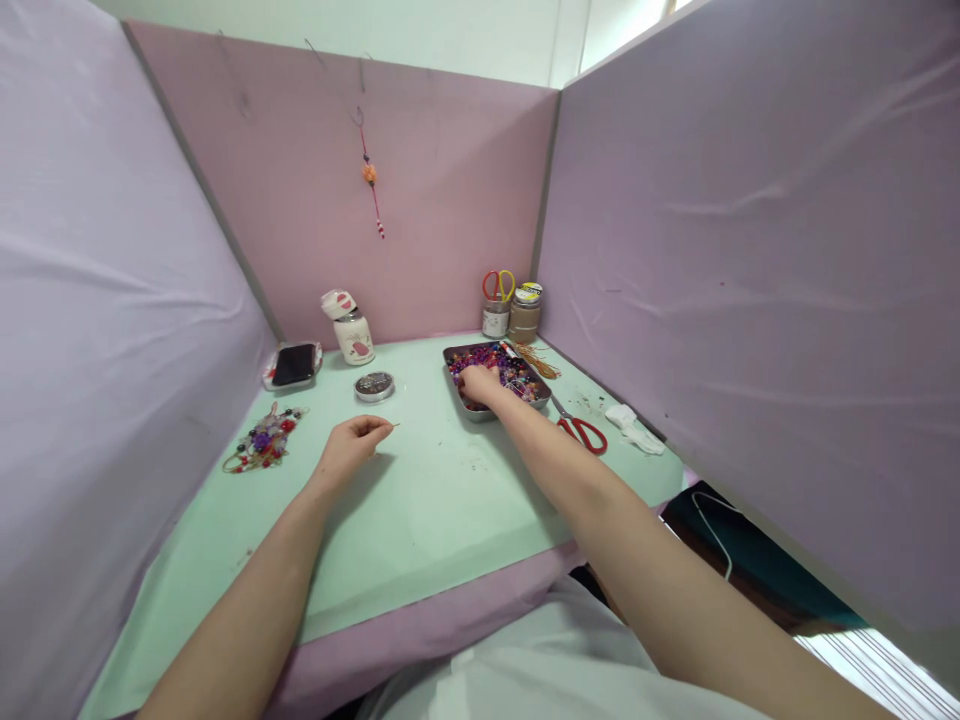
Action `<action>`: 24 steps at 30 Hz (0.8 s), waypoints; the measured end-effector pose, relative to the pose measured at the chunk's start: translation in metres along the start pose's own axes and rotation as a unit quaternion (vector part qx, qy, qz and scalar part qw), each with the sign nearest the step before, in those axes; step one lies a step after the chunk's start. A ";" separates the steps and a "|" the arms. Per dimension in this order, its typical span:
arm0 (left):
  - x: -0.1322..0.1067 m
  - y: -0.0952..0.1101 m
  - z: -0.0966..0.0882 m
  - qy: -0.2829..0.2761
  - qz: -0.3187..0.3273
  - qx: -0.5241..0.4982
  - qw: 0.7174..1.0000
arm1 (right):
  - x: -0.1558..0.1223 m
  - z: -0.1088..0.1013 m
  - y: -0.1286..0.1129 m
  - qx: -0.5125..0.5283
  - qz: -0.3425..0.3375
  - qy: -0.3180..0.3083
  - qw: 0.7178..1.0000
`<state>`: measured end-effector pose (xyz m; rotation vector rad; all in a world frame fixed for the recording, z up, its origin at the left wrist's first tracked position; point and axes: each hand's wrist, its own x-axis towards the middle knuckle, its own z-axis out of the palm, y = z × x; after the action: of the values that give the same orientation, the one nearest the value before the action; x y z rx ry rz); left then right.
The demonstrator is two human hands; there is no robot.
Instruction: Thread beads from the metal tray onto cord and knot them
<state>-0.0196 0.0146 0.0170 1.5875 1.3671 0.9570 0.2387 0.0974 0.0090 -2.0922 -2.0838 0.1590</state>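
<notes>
My left hand [352,446] hovers over the mint-green tabletop [420,490], its thumb and forefinger pinched on a thin cord whose short end [396,426] sticks out to the right. My right hand [480,384] reaches into a dark metal tray [475,414] of small purple, red and dark beads [517,375]. Its fingers are curled down among the beads, and their tips are hidden, so I cannot tell what they hold. A small round clear container [374,386] with dark contents lies beyond my left hand.
Red-handled scissors [583,434] lie right of the tray, near a white crumpled item [634,429]. Beaded strands [264,440] and a phone [294,365] are at left. A white bottle [352,335], scissors in a jar [496,318] and a lidded jar [525,314] stand behind. Purple partitions [750,250] flank the table.
</notes>
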 end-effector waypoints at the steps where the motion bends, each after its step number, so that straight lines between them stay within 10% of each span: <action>1: 0.000 0.000 0.000 0.000 0.002 -0.001 1.000 | 0.000 0.000 -0.001 0.000 0.000 0.002 1.000; 8: 0.001 0.000 0.000 0.007 0.002 -0.014 1.000 | -0.019 -0.031 0.005 0.035 0.023 0.094 0.995; 14: 0.003 -0.003 0.003 0.011 0.014 -0.033 0.999 | -0.062 -0.045 -0.023 0.284 -0.060 0.242 0.926; 19: 0.002 -0.005 0.002 0.018 0.022 -0.059 0.998 | -0.081 -0.001 -0.071 0.542 -0.121 0.134 0.821; 24: -0.001 -0.002 0.002 0.027 0.016 -0.077 0.997 | -0.085 0.025 -0.080 0.624 -0.086 0.060 0.774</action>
<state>-0.0186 0.0133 0.0147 1.4804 1.2746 1.1051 0.1544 0.0133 -0.0035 -1.0168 -1.3325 1.0136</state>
